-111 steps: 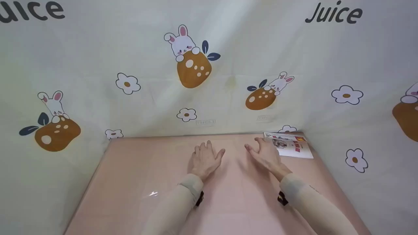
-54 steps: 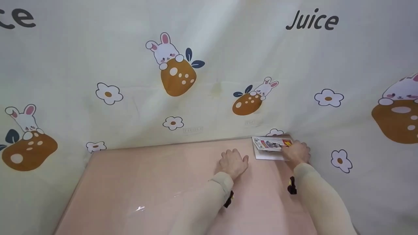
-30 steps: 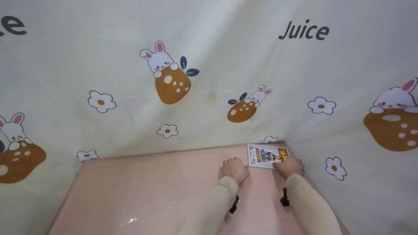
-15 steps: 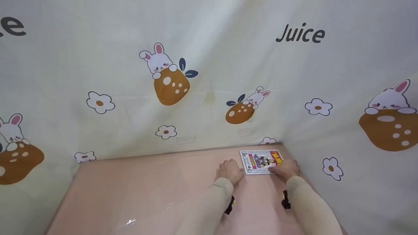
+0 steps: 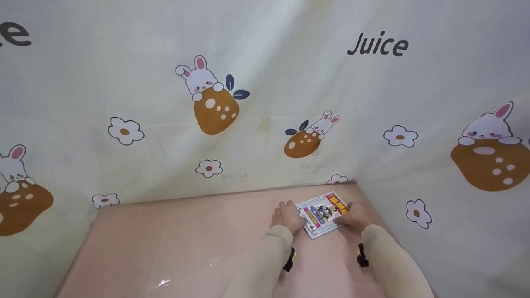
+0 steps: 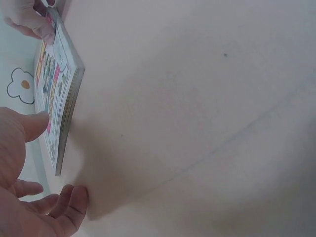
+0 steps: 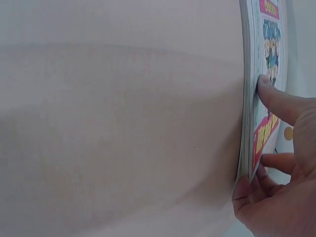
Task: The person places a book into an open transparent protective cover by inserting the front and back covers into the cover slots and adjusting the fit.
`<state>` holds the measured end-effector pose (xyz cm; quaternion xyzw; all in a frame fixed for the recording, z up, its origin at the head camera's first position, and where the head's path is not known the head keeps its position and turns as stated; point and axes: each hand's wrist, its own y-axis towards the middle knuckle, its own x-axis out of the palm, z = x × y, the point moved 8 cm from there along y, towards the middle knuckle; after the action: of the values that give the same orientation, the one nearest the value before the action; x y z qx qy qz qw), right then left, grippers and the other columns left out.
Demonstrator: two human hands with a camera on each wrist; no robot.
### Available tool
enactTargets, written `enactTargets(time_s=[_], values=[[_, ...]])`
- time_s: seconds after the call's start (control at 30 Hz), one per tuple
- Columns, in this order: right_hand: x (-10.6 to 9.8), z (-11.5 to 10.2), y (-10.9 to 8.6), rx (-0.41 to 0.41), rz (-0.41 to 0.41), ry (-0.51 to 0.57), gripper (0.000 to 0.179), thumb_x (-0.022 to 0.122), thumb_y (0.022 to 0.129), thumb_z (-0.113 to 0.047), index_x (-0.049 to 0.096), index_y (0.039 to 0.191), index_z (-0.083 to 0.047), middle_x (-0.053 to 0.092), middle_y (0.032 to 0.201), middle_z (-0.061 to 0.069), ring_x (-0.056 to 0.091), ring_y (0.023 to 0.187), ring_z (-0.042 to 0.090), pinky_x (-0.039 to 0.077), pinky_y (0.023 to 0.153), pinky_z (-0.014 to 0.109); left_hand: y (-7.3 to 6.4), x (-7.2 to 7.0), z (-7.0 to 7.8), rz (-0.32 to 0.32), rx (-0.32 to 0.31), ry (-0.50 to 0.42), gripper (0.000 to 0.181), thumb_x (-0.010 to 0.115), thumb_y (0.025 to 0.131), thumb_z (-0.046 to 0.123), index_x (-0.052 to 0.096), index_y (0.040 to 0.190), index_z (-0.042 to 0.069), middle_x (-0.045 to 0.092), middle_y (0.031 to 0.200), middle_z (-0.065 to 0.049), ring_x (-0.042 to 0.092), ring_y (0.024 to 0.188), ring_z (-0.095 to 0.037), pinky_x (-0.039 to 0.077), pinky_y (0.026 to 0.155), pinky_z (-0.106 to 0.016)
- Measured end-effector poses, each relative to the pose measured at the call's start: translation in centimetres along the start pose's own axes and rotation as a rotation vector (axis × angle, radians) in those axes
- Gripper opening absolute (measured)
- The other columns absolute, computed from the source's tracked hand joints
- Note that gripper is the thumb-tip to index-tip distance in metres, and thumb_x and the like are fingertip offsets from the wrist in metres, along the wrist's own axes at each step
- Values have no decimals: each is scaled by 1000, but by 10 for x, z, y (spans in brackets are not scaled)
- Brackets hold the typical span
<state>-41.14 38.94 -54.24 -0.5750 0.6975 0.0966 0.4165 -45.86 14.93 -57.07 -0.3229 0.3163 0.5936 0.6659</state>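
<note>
1. Currently, a booklet [image 5: 323, 213] is located between the left hand [image 5: 287, 216] and the right hand [image 5: 357, 215], cover up, turned at an angle; whether it is raised off the pink surface [image 5: 178, 240] cannot be told.
2. By the right hand, the booklet is grasped: thumb [image 7: 279, 98] placed on the cover, fingers curled round the edge.
3. By the left hand, the cover is touched with the thumb [image 6: 35, 126]; its fingers are bent just beside the edge, grip cannot be told.
4. Cartoon figures are printed mid-cover; a red panel with yellow characters is placed nearest the right hand.
5. Beyond both hands, a pale cloth [image 5: 265, 91] is seen, printed with rabbits and flowers.
</note>
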Motion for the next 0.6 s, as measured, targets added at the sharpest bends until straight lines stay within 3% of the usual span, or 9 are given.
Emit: enactTargets(time_s=[0.3,0.4,0.6], values=[[6,-13,-9,-116,-11,-102,87,89,94,-13,43,161,16,50,162,40,52,148,53,37,135,66,-1,5,-1,-32,1,-16,61,92,88,37,71,130,-2,67,120,-19,67,114,-37,57,110,-55],[7,-17,-13,-99,-4,-100,85,88,95,-12,43,162,15,51,163,39,52,147,52,37,135,66,-2,4,-3,-39,-10,-23,61,96,86,38,73,125,-2,67,117,-19,67,109,-35,59,107,-53],[10,-23,-14,-91,-35,-83,89,92,92,-12,44,164,10,51,165,36,51,150,52,37,135,66,-4,-2,-7,-47,-34,60,63,96,85,49,77,120,0,69,112,-18,67,106,-35,58,105,-52]])
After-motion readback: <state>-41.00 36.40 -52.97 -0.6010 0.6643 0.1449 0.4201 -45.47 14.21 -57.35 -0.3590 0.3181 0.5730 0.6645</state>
